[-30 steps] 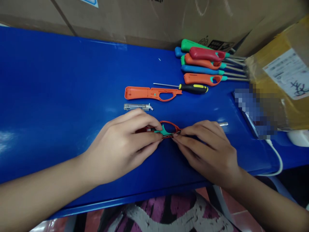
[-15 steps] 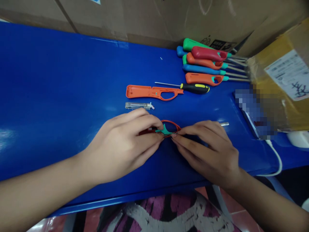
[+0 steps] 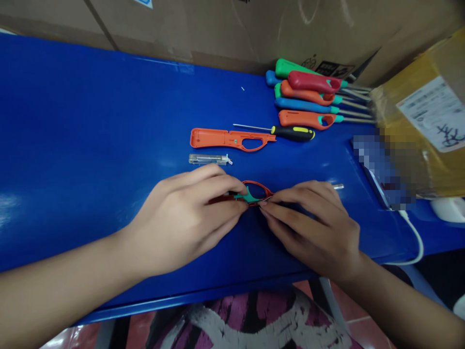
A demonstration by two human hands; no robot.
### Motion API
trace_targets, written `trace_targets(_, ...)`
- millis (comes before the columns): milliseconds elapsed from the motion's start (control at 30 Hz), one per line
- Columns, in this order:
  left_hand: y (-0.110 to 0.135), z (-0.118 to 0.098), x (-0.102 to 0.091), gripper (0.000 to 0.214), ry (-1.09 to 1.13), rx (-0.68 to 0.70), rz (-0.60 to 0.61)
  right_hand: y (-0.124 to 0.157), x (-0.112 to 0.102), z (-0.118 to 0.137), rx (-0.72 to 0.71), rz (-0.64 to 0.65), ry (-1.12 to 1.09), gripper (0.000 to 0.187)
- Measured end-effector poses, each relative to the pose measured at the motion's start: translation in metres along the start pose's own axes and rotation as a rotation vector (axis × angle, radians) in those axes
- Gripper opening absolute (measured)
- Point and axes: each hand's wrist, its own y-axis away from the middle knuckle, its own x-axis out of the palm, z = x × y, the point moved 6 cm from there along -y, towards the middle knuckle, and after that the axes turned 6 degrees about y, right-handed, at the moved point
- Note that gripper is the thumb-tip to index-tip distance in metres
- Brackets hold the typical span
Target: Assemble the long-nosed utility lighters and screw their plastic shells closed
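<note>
My left hand (image 3: 192, 218) is closed on an orange lighter casing half (image 3: 258, 184), near its green trigger (image 3: 249, 196). The casing's handle lies mostly hidden under my left fingers. At the casing's right end, my right hand (image 3: 312, 223) pinches its front part, with the fingertips close to the trigger; a thin piece there is too small to make out. Beyond my hands lie the other orange casing half (image 3: 214, 138), its inside facing up, and a clear fuel tank (image 3: 208, 159) with a white tip.
A screwdriver (image 3: 292, 133) touches or nearly touches the loose casing half. Several assembled lighters (image 3: 308, 119) are piled at the back right. A phone (image 3: 381, 169) with a white cable leans by a taped carton (image 3: 417, 97). A metal tube end (image 3: 338, 186) shows behind my right hand.
Both hands stay almost still around the casing half and trigger. The view has shifted very slightly; the things on the table have not moved.
</note>
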Motion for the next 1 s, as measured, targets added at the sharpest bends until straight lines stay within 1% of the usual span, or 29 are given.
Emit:
trace_targets(100, 0.0, 0.001, 0.0, 0.011, 0.009, -0.018, -0.009, -0.002, 0.001, 0.0, 0.011, 0.015, -0.001, 0.015)
trace_targets(200, 0.002, 0.001, 0.0, 0.013, 0.013, -0.021, -0.013, -0.002, 0.003, 0.001, -0.009, 0.024, 0.019, 0.012)
trace_targets(367, 0.002, 0.0, -0.001, 0.017, 0.017, 0.001, -0.052, 0.0, 0.005, 0.0, -0.029, -0.002, 0.021, 0.012)
trace_targets(467, 0.003, 0.0, -0.003, 0.015, 0.022, 0.004, -0.068, -0.002, 0.0, 0.0, -0.023, -0.041, -0.017, 0.015)
trace_targets(567, 0.004, 0.001, -0.004, 0.011, 0.025, -0.006, -0.072, -0.013, -0.009, 0.001, 0.003, -0.065, -0.068, 0.014)
trace_targets(600, 0.004, 0.001, -0.003, 0.01, 0.023, -0.008, -0.068, -0.019, -0.012, 0.001, 0.019, -0.049, -0.076, 0.014)
trace_targets(667, 0.003, 0.003, -0.001, 0.01, 0.012, -0.009, -0.056, -0.034, -0.014, 0.002, 0.034, 0.035, -0.056, 0.011)
trace_targets(700, 0.003, 0.003, 0.0, 0.011, 0.006, -0.008, -0.052, -0.042, -0.013, 0.003, 0.022, 0.11, -0.042, 0.009)
trace_targets(733, 0.002, 0.004, 0.001, 0.013, 0.001, -0.007, -0.054, -0.048, -0.008, 0.004, -0.008, 0.224, -0.05, 0.007)
trace_targets(767, 0.001, 0.004, 0.001, 0.014, 0.001, -0.01, -0.057, -0.054, -0.003, 0.004, -0.023, 0.308, -0.083, 0.008)
trace_targets(833, -0.002, 0.006, -0.002, 0.013, 0.032, -0.025, -0.066, -0.061, 0.004, 0.001, -0.028, 0.398, -0.171, 0.012)
trace_targets(900, -0.005, 0.008, -0.01, 0.011, 0.09, -0.048, -0.079, -0.063, 0.011, -0.006, -0.007, 0.408, -0.29, 0.011)
trace_targets(1000, -0.011, 0.014, -0.032, 0.011, 0.096, -0.097, -0.136, -0.062, 0.017, -0.018, 0.027, 0.347, -0.422, 0.013)
